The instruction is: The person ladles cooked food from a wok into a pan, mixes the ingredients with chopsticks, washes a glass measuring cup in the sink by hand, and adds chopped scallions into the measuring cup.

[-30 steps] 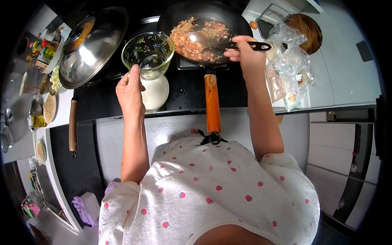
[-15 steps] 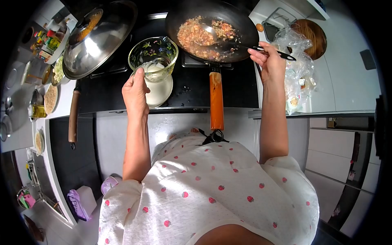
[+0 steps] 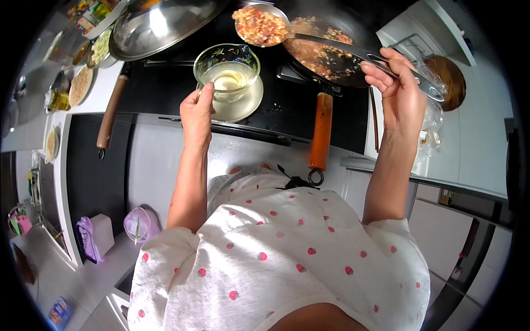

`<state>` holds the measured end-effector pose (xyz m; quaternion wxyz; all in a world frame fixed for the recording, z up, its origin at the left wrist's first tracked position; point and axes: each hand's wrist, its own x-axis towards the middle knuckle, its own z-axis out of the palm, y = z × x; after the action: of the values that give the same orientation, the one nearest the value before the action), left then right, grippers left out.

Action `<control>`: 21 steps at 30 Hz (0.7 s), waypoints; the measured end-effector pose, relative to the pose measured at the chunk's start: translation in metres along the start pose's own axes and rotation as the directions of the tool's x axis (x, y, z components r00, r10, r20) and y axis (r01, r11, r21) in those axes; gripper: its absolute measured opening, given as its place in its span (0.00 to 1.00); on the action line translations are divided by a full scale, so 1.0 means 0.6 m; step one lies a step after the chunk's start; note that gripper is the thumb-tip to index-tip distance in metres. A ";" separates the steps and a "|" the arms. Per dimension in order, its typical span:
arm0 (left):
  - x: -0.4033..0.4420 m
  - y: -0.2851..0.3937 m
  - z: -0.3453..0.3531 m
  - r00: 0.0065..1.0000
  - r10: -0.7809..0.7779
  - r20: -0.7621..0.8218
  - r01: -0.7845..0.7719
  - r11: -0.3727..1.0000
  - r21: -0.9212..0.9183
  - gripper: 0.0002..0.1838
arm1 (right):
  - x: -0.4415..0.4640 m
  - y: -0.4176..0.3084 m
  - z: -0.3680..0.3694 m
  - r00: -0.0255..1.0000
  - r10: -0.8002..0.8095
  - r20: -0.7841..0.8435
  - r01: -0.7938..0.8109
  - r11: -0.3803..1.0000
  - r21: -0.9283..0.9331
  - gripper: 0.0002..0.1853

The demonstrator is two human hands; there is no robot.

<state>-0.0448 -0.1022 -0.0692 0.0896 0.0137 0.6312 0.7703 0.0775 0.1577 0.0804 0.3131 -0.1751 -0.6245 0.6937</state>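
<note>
My right hand [image 3: 398,83] is closed around the handle of a metal ladle [image 3: 353,48]. Its bowl is heaped with chopped reddish-tan food [image 3: 261,26] and hangs left of the wok, beyond the glass bowl. Below it, the wok [image 3: 361,69] still has more of this food [image 3: 320,52] in it, and its orange wooden handle [image 3: 321,129] points toward me. My left hand [image 3: 197,110] grips the near rim of a clear glass bowl [image 3: 243,91] with a floral pattern. A pale plate [image 3: 248,110] is under the bowl. What lies in the bowl is hard to make out.
A domed metal lid [image 3: 149,33] covers a second pan with a brown handle [image 3: 112,113] on the left. Dishes of food, including a plate [image 3: 81,85], and an oil bottle [image 3: 58,100] line the left counter. Plastic bags [image 3: 433,124] and a round wooden board [image 3: 450,83] lie right.
The ladle has risen out of the wok, now full, and its bowl has swung left toward the glass bowl. My left hand keeps its hold on the bowl. The whole view has shifted.
</note>
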 end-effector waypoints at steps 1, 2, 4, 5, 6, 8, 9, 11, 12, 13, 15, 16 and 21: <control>0.002 -0.002 -0.007 1.000 0.008 0.000 -0.008 1.000 -0.002 0.15 | -0.006 0.002 0.014 0.997 -0.035 0.073 0.036 0.999 -0.009 0.12; -0.003 -0.002 -0.012 1.000 0.005 -0.016 -0.005 1.000 -0.001 0.15 | -0.013 0.005 0.026 0.996 -0.027 0.087 0.028 1.000 -0.008 0.12; -0.005 0.003 -0.018 1.000 -0.001 0.000 0.001 0.999 -0.047 0.15 | -0.027 0.010 0.050 0.968 -0.090 0.233 0.111 0.991 -0.080 0.12; -0.008 0.006 -0.022 1.000 -0.004 -0.014 0.003 0.998 -0.055 0.14 | -0.039 0.012 0.062 0.961 -0.099 0.259 0.130 0.986 -0.103 0.10; -0.008 0.006 -0.026 1.000 -0.002 -0.024 0.000 0.998 -0.056 0.14 | -0.051 0.015 0.072 0.958 -0.098 0.268 0.129 0.987 -0.100 0.10; -0.008 0.004 -0.033 0.999 0.014 -0.035 -0.016 0.998 -0.063 0.14 | -0.069 0.021 0.086 0.839 -0.261 0.477 0.389 0.901 -0.192 0.09; -0.009 0.006 -0.036 0.999 0.015 -0.041 -0.018 0.998 -0.061 0.14 | -0.071 0.024 0.085 0.776 -0.302 0.555 0.497 0.833 -0.242 0.07; -0.011 0.007 -0.042 0.999 -0.004 -0.038 0.002 0.998 -0.062 0.14 | -0.079 0.011 0.092 0.675 -0.337 0.656 0.633 0.721 -0.282 0.07; -0.013 0.008 -0.042 0.999 -0.005 -0.042 0.002 0.998 -0.060 0.14 | -0.081 0.007 0.096 0.565 -0.347 0.748 0.755 0.584 -0.299 0.07; -0.015 0.010 -0.039 0.997 -0.005 -0.072 0.003 1.000 -0.026 0.16 | -0.083 0.010 0.102 0.508 -0.415 0.755 0.811 0.525 -0.257 0.08; -0.018 0.007 -0.039 0.995 -0.010 -0.101 0.011 1.000 0.010 0.19 | -0.086 0.009 0.101 0.506 -0.418 0.754 0.817 0.513 -0.264 0.08; -0.019 0.003 -0.043 0.996 0.004 -0.090 -0.003 1.000 0.012 0.19 | -0.089 0.006 0.099 0.505 -0.423 0.753 0.823 0.500 -0.272 0.09; -0.016 -0.001 -0.053 0.999 0.036 -0.037 -0.034 0.998 0.061 0.19 | -0.083 0.035 0.081 0.856 -0.295 0.425 0.367 0.925 -0.096 0.11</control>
<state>-0.0398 -0.1345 -0.0755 0.0634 0.0127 0.6555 0.7524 0.0792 0.0877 0.0605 0.2763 0.0550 -0.7542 0.5932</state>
